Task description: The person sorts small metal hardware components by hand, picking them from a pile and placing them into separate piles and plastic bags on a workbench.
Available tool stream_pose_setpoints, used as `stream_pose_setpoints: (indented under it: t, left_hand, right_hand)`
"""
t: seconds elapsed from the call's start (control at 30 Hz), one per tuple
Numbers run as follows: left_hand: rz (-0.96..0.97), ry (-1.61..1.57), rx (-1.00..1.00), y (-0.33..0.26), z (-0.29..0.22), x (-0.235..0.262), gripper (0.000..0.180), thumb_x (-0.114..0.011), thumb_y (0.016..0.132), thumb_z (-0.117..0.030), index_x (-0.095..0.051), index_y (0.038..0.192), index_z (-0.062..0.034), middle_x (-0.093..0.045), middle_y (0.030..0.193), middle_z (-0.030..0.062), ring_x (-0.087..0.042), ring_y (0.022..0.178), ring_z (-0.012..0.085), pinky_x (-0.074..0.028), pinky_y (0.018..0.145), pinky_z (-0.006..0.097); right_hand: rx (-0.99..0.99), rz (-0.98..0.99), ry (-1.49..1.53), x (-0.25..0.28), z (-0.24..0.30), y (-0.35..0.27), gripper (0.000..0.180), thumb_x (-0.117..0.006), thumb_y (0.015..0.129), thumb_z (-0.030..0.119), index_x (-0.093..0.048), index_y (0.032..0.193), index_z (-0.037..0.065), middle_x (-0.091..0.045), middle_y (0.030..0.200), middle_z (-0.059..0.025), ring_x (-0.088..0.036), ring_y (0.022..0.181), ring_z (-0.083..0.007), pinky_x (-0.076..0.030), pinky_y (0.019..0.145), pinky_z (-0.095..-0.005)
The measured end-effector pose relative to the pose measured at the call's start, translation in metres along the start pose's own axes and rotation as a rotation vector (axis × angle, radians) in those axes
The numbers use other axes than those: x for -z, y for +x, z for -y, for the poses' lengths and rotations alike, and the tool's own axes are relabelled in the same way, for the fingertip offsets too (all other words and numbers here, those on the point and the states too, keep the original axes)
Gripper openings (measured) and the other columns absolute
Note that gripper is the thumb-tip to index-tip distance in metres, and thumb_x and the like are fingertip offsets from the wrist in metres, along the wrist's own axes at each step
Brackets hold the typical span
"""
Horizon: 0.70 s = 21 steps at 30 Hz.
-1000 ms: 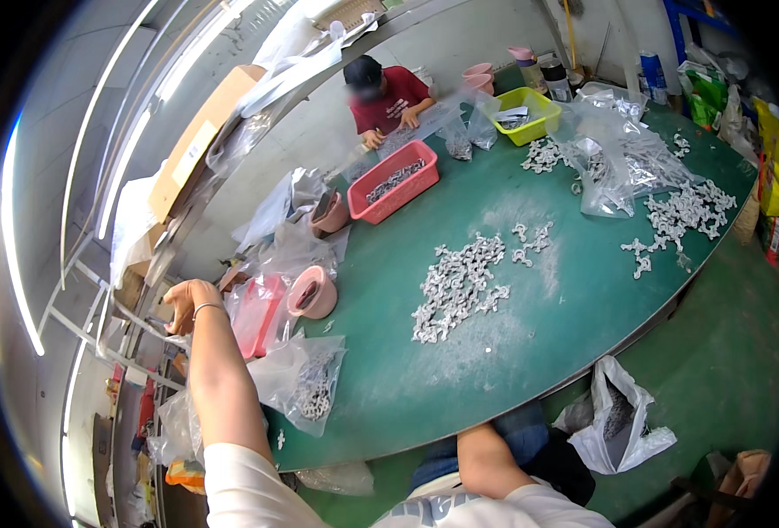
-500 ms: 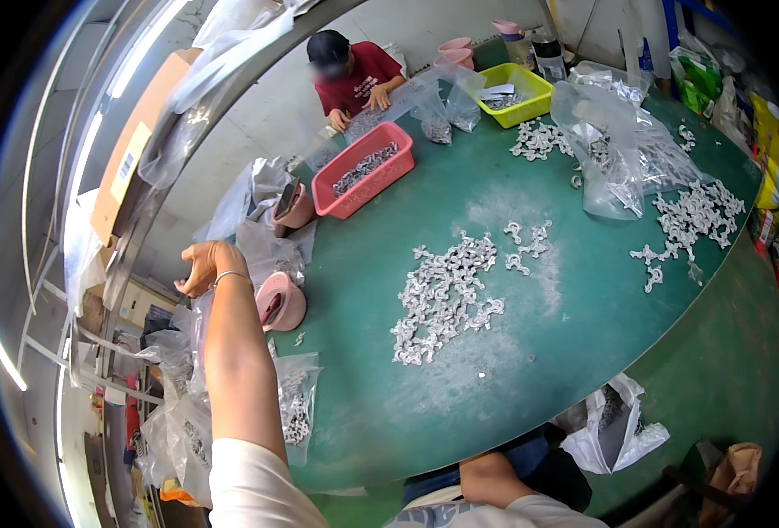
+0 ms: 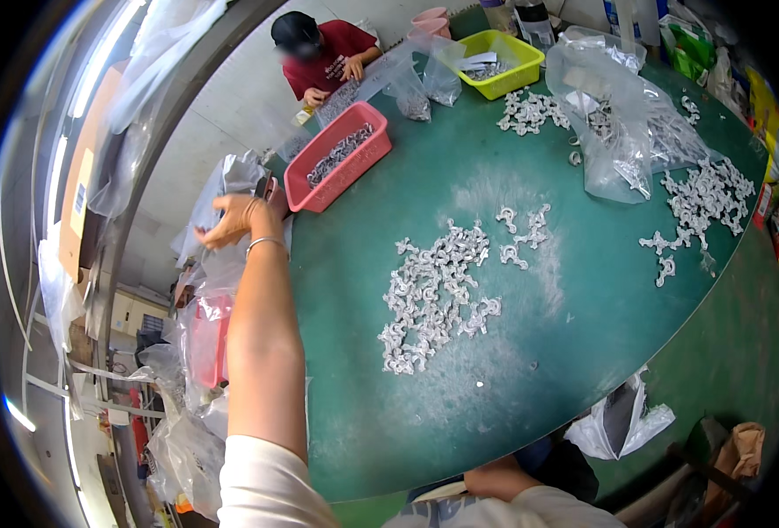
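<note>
My left arm reaches forward along the table's left side. My left hand [image 3: 235, 222] is above the clear plastic bags [image 3: 224, 267] at that edge, its fingers bent and apart, with nothing visible between them. A silvery-white bag [image 3: 231, 180] lies just beyond it. Of my right arm only the forearm [image 3: 497, 480] shows at the near table edge; the right hand is hidden. Many small grey metal castings [image 3: 433, 290], three-lobed in shape, lie heaped mid-table, with several loose ones [image 3: 523, 236] beside the heap.
A pink basket [image 3: 310, 201] and a yellow-green basket [image 3: 499, 85] hold metal parts at the far side. Across the table a person [image 3: 328, 66] handles small parts. More castings [image 3: 706, 202] lie right, by a clear bag [image 3: 614, 172]. A red basket [image 3: 211, 352] stands left, behind plastic.
My left hand has shifted right and slightly up, nearer the silvery-white bag. My left arm now covers the pink cup and the bag of parts beside it. The view has tilted slightly.
</note>
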<state>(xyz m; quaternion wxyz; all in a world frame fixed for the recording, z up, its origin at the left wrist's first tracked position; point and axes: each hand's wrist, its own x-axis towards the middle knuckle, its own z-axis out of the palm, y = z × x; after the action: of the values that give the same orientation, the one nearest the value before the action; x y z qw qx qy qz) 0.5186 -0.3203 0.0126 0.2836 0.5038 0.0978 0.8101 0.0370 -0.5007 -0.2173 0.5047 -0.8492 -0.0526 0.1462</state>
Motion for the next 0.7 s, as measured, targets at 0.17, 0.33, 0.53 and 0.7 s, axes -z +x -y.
stream_pose_setpoints:
  t: [0.17,0.33,0.53,0.7]
  left_hand:
    - [0.121,-0.028,-0.066,-0.063,-0.013,-0.009,0.053,-0.057,0.067,-0.011,-0.043,0.115,0.0048,-0.046,0.112,0.0201,-0.044,0.106,0.0351,-0.033,0.093,0.044]
    - [0.389,-0.273,-0.310,-0.128,-0.068,0.007,0.054,-0.056,0.063,-0.008,-0.044,0.114,0.0057,-0.047,0.111,0.0197,-0.042,0.109,0.0357,-0.029,0.095,0.046]
    - [1.132,-0.808,-0.807,-0.174,-0.123,0.052,0.047,-0.059,0.059,-0.016,-0.056,0.107,-0.0122,-0.049,0.114,0.0111,-0.043,0.111,0.0294,-0.028,0.097,0.049]
    - [1.678,-1.149,-0.910,-0.203,-0.178,0.095,0.048,-0.056,0.072,-0.026,-0.052,0.117,-0.0110,-0.043,0.130,0.0128,-0.040,0.118,0.0330,-0.030,0.099,0.050]
  right_hand:
    - [-0.179,0.172,0.442,0.004,0.002,-0.003,0.025,-0.059,0.069,0.002,-0.059,0.094,-0.002,-0.061,0.094,-0.0178,-0.057,0.093,-0.0289,-0.043,0.083,-0.0379]
    - [-0.262,0.163,0.746,0.020,0.006,-0.006,0.030,-0.060,0.068,0.001,-0.057,0.098,-0.001,-0.060,0.097,-0.0180,-0.056,0.095,-0.0284,-0.043,0.084,-0.0370]
    - [-0.221,0.207,0.664,0.023,0.007,0.001,0.028,-0.056,0.071,0.002,-0.057,0.099,-0.001,-0.060,0.100,-0.0196,-0.056,0.096,-0.0313,-0.043,0.084,-0.0377]
    - [-0.126,0.219,0.427,0.013,0.002,0.004,0.028,-0.054,0.072,0.003,-0.058,0.099,-0.001,-0.060,0.101,-0.0203,-0.056,0.096,-0.0331,-0.042,0.085,-0.0382]
